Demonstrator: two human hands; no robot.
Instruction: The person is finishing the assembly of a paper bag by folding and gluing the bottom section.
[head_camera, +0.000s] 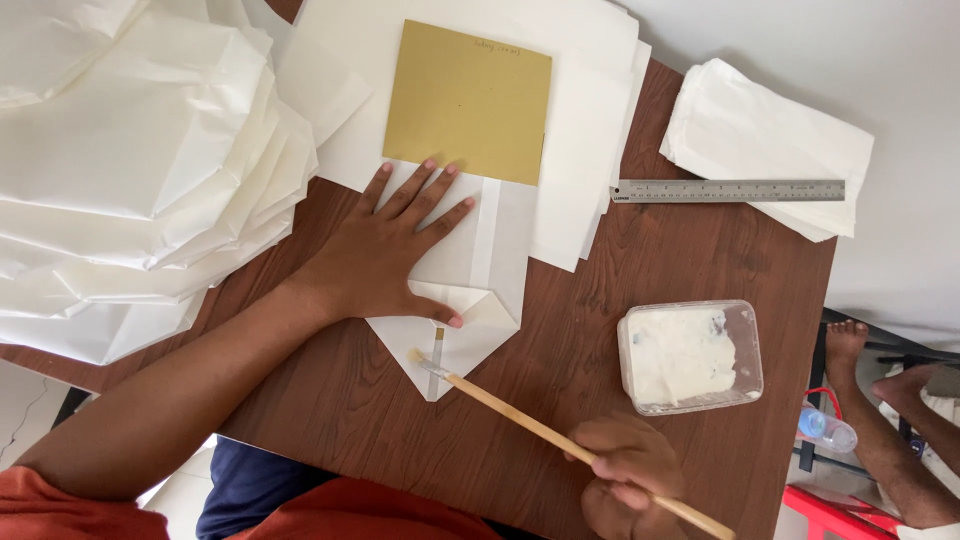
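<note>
My left hand (390, 255) lies flat, fingers spread, on a folded white paper bag (470, 300) whose bottom flaps point toward me. My right hand (625, 480) grips a thin wooden-handled brush (540, 425). The brush tip (418, 358) touches the lower flap of the bag, beside a short strip of paste. A tan square card (470, 100) lies on the upper part of the bag, just beyond my left fingertips.
A clear plastic tub of white paste (690, 357) stands right of the bag. A steel ruler (728, 190) lies over a small stack of white bags (765, 140). A large pile of folded bags (130, 170) fills the left. Another person's bare feet (880, 400) are beyond the brown table's (640, 260) right edge.
</note>
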